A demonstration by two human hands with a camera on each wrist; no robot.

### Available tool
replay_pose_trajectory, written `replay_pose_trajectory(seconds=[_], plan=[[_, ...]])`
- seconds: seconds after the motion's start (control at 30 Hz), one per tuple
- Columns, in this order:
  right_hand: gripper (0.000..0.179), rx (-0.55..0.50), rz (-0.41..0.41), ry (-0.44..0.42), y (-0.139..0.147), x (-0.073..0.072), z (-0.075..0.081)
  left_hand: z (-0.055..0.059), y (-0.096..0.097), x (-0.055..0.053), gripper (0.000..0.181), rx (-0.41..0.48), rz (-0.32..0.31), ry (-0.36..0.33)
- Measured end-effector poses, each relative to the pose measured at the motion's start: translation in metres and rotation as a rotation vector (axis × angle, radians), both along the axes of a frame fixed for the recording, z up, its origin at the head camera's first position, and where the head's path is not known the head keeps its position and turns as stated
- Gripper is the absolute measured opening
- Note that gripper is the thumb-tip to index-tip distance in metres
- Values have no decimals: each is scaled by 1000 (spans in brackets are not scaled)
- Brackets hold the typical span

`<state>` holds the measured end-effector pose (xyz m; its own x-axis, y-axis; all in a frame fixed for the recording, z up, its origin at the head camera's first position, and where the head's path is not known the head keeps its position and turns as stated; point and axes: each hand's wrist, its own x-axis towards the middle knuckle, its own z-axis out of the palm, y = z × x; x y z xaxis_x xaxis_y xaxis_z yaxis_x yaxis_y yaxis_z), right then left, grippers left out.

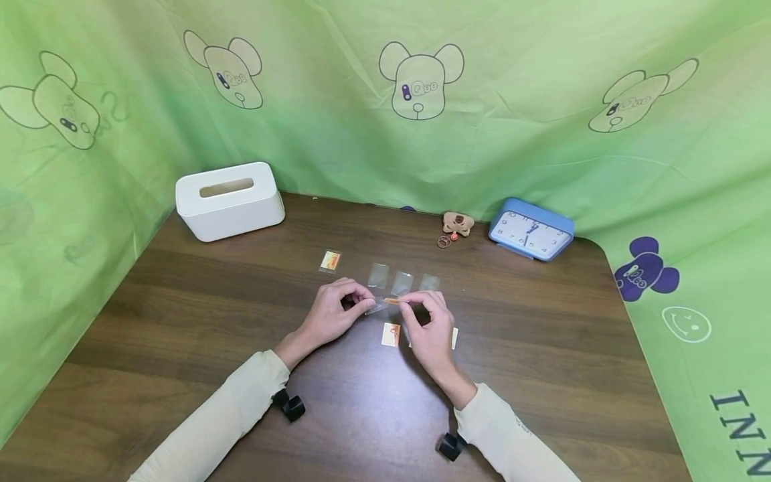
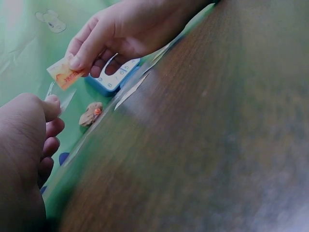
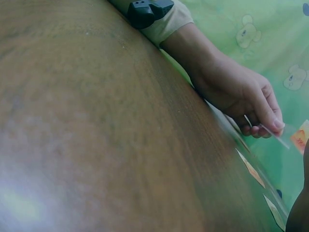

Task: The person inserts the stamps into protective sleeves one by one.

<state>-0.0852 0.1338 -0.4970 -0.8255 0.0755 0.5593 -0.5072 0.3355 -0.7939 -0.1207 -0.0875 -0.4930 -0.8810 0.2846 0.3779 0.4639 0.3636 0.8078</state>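
My left hand [image 1: 334,309] pinches a small clear plastic sleeve [image 2: 66,101] between thumb and forefinger. Opposite it, my right hand [image 1: 432,331] pinches a small orange-and-white card [image 2: 64,73] by one end. In the left wrist view the card's free edge is right at the mouth of the sleeve. Below the hands on the table lies another card [image 1: 391,335] with a red-orange print. A further card [image 1: 454,338] is partly hidden behind my right hand. Three clear sleeves [image 1: 379,276] lie in a row just beyond the hands.
A card in a clear sleeve [image 1: 330,261] lies to the left. Along the back stand a white tissue box [image 1: 237,211] and a blue clock [image 1: 531,231], with a brown bear-like trinket [image 1: 458,223] beside the clock. Green printed cloth [image 1: 337,147] hangs behind the table.
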Motion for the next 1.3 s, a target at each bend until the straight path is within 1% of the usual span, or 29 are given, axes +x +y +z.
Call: replay_pose_trajectory(seconds=[0.07, 0.17, 0.33, 0.53, 0.8, 0.93, 1.13, 1.17, 1.27, 1.3], plan=[[12, 7, -3, -10, -1, 0, 2, 0, 0, 0, 8, 1, -2, 1], [18, 12, -7, -7, -2, 1, 3, 1, 0, 1, 8, -1, -2, 2], [17, 39, -14, 0, -1, 0, 2, 1, -1, 0, 8, -1, 0, 20], [13, 73, -21, 2, 0, 0, 2, -2, 0, -1, 9, -10, -6, 97], [18, 94, -23, -11, 0, 0, 1, 0, -1, -1, 10, -30, 0, 170], [17, 119, -32, -15, 0, 1, 1, -1, -1, -1, 10, -29, 2, 212], [15, 152, -38, -23, 0, 1, 2, -9, -2, -5, 8, -2, -16, 284], [15, 155, -40, -26, 0, 1, 2, -13, -2, -7, 8, 9, -19, 296], [15, 157, -43, -39, 0, 1, 2, -17, -3, -9, 8, 25, -24, 317], [15, 155, -40, -43, 0, 1, 1, -16, -3, -9, 9, 21, -25, 331]])
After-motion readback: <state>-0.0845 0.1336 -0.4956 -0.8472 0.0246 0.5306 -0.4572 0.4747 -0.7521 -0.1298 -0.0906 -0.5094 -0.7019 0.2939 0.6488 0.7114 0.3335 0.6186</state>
